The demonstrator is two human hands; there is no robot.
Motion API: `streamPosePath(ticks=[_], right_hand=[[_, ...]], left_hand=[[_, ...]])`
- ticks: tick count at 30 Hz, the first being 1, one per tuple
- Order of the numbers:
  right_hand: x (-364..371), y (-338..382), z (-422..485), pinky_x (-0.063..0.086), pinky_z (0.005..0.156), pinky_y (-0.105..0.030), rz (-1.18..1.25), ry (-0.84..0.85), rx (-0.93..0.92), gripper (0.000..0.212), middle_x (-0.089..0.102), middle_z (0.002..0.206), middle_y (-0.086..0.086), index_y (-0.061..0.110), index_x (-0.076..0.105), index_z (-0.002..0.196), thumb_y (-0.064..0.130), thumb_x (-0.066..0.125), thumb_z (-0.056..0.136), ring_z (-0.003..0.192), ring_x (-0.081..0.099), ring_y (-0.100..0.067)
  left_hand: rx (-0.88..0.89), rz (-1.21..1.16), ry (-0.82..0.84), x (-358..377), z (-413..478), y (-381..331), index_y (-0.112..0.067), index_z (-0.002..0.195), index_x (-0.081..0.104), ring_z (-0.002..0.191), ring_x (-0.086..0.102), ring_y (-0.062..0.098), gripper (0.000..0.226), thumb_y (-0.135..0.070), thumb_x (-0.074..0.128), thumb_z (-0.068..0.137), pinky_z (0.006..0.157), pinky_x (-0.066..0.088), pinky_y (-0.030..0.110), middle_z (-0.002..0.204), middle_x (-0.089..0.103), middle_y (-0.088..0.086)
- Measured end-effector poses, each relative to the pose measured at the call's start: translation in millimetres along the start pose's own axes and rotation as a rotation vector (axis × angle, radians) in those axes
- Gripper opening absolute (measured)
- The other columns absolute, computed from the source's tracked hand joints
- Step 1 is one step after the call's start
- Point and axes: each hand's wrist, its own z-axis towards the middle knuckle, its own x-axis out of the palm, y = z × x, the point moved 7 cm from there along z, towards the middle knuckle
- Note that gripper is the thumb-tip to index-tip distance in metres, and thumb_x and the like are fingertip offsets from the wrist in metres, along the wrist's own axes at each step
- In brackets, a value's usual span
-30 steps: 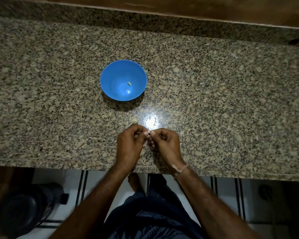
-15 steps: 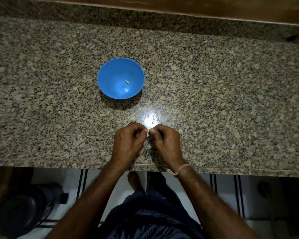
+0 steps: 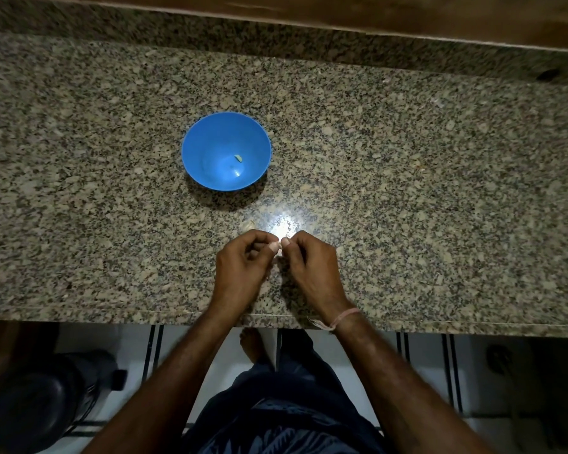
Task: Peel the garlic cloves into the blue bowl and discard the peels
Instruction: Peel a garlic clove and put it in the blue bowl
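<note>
**Mid-peel at lower centre, one clove in the bowl**

Both hands meet at lower centre of the frame, above the speckled granite surface. A small pale garlic clove is pinched between them. The left hand has its grip closed on the clove with curled fingers. The right hand pinches at the clove's near end, seemingly working the skin. A pink thread band sits on the right wrist.

The round blue plastic bowl stands above the hands, centre-left, well apart from them. It holds one peeled pale-yellow clove. A small pale piece lies just beyond the left knuckles; it is too blurred to tell whether it is clove or peel.

Judgement: peeling is under way and the task is at an early stage. The next move calls for stripping the skin free, dropping the bare clove into the bowl and keeping the peel aside for discarding.
</note>
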Motion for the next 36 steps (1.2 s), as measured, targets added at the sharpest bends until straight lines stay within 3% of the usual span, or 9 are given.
streamPosePath(ticks=[3,6,10,14,21,26,31,34,36], right_hand=[[1,-6,-3,0.034,0.052,-0.016,0.114,0.004,0.071,0.037,0.052,0.059,0.008,0.019,0.056,0.068,0.027,0.066,0.103,0.055,0.048,-0.003],[4,-12,-4,0.053,0.062,-0.035,0.225,0.02,0.149,0.034,0.068,0.067,0.0,0.016,0.065,0.071,0.031,0.069,0.101,0.068,0.068,-0.018],[10,-6,-9,0.04,0.057,-0.033,0.21,0.021,0.152,0.04,0.054,0.063,0.002,0.017,0.054,0.068,0.029,0.061,0.106,0.061,0.049,-0.012],[25,-20,-11,0.043,0.065,-0.032,0.367,0.099,0.293,0.04,0.057,0.069,-0.003,0.011,0.058,0.072,0.031,0.056,0.107,0.068,0.052,-0.014],[14,-3,-13,0.026,0.051,-0.017,0.16,0.028,0.05,0.038,0.036,0.059,0.011,0.016,0.044,0.071,0.016,0.055,0.108,0.054,0.033,-0.003],[24,-21,-10,0.035,0.059,-0.025,0.321,0.102,0.319,0.037,0.049,0.066,0.002,0.016,0.052,0.071,0.023,0.056,0.108,0.062,0.042,-0.008],[15,-4,-7,0.025,0.051,-0.019,0.088,0.004,0.044,0.038,0.038,0.06,0.008,0.013,0.045,0.071,0.019,0.054,0.108,0.055,0.032,-0.005],[22,-17,-2,0.034,0.055,-0.023,0.2,0.067,0.23,0.038,0.048,0.062,0.004,0.016,0.049,0.069,0.022,0.055,0.107,0.06,0.041,-0.008],[32,-27,-6,0.038,0.056,-0.026,0.382,0.144,0.428,0.039,0.051,0.063,0.004,0.019,0.052,0.069,0.024,0.056,0.107,0.062,0.045,-0.012]], left_hand=[[0.046,0.002,-0.01,-3,1,-5,-0.018,0.095,0.077,0.078,0.072,0.009,0.005,-0.016,0.072,0.095,0.069,0.058,0.02,0.084,0.076,-0.004],[0.111,0.049,-0.005,-3,1,-7,-0.016,0.093,0.076,0.079,0.072,0.007,0.005,-0.014,0.072,0.095,0.069,0.055,0.017,0.084,0.075,-0.006],[0.251,0.214,0.006,3,1,-12,-0.016,0.086,0.067,0.072,0.065,0.01,0.013,-0.015,0.065,0.099,0.063,0.049,0.022,0.076,0.067,-0.008],[0.276,0.263,0.055,12,-2,-9,-0.018,0.085,0.054,0.068,0.055,0.008,0.02,-0.016,0.053,0.105,0.059,0.037,0.015,0.072,0.057,-0.01],[-0.124,0.109,0.238,32,-2,25,-0.008,0.089,0.047,0.067,0.044,0.01,0.029,-0.025,0.037,0.11,0.064,0.034,0.034,0.078,0.052,0.007],[0.099,0.329,0.2,31,-5,15,-0.016,0.089,0.042,0.061,0.043,0.013,0.026,-0.027,0.035,0.111,0.055,0.031,0.03,0.071,0.049,0.001],[-0.311,-0.127,0.259,36,1,30,-0.017,0.08,0.047,0.053,0.039,0.007,0.033,-0.026,0.038,0.111,0.053,0.029,0.029,0.064,0.045,-0.003],[0.032,0.244,0.139,29,0,18,-0.017,0.085,0.043,0.058,0.038,0.007,0.027,-0.024,0.039,0.111,0.053,0.028,0.023,0.068,0.047,-0.003],[0.085,0.305,0.095,26,-2,17,-0.017,0.087,0.042,0.06,0.039,0.007,0.025,-0.024,0.039,0.11,0.053,0.028,0.022,0.069,0.047,-0.004]])
